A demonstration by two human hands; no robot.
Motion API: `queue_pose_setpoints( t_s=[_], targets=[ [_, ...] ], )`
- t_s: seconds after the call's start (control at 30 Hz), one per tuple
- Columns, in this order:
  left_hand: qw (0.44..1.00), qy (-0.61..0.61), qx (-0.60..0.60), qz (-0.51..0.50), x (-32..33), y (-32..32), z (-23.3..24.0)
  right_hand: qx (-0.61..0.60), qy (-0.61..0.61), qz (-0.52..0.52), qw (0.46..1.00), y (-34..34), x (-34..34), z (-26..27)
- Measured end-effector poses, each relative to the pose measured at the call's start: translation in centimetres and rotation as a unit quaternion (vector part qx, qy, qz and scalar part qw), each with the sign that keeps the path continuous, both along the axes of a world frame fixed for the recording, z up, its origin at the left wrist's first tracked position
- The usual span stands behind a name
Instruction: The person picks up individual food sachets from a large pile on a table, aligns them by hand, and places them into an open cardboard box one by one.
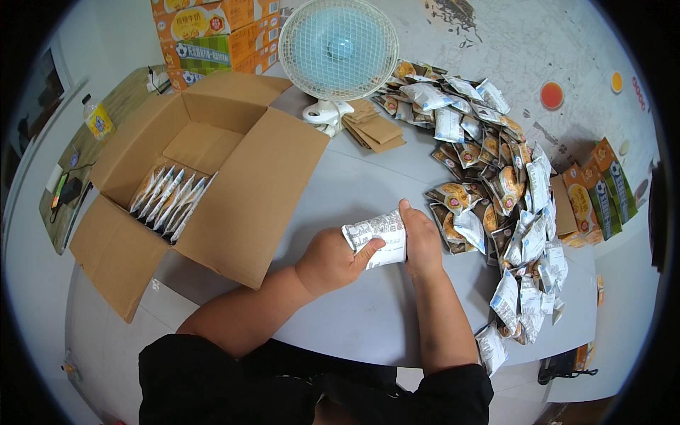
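Observation:
Between my two hands, above the grey table point(350, 324), is a sealed packet point(390, 239) with its white printed back facing up. My left hand point(337, 260) grips its left end, thumb lying across the top. At the packet's right edge my right hand point(422, 236) holds on with the thumb up. To the left stands an open cardboard box point(249, 196) with a row of packets point(170, 196) upright in its near part. A long curved heap of similar packets point(499, 196), some brown side up and some white, spreads over the table's right side.
A white clip-on fan point(339, 50) stands at the back, beside folded brown cardboard pieces point(374, 127). Orange and green cartons point(212, 40) are stacked behind the box; more cartons point(597, 194) are at the right. A yellow-labelled bottle point(98, 119) is on a side table at the left.

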State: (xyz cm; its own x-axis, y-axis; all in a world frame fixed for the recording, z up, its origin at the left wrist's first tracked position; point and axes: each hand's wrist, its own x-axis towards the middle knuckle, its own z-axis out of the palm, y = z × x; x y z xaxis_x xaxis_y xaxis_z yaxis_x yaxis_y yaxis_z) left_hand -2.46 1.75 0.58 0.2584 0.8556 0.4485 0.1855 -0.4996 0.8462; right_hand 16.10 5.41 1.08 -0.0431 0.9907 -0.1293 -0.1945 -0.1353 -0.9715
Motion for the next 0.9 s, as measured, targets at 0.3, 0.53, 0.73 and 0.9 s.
queue_pose_setpoints(
  t_s=[0.3, 0.53, 0.73, 0.9],
  targets=[
    [0.948, -0.236, -0.201, -0.074, -0.9, 2.1, -0.1, 0.004, 0.26, 0.121, 0.958, 0.2, -0.6, -0.5],
    [0.975, -0.039, -0.149, -0.16, 0.1, 1.0, -0.6, 0.048, 0.228, 0.071, 0.97, -0.1, -1.1, 0.7],
    [0.875, -0.211, -0.347, -0.262, -0.9, 2.0, 0.4, 0.077, 0.197, 0.04, 0.977, -0.2, -0.4, 0.3],
    [0.904, -0.198, -0.334, -0.181, -0.4, 2.0, -0.5, 0.109, 0.108, 0.028, 0.988, -1.2, -1.7, 0.6]
  ],
)
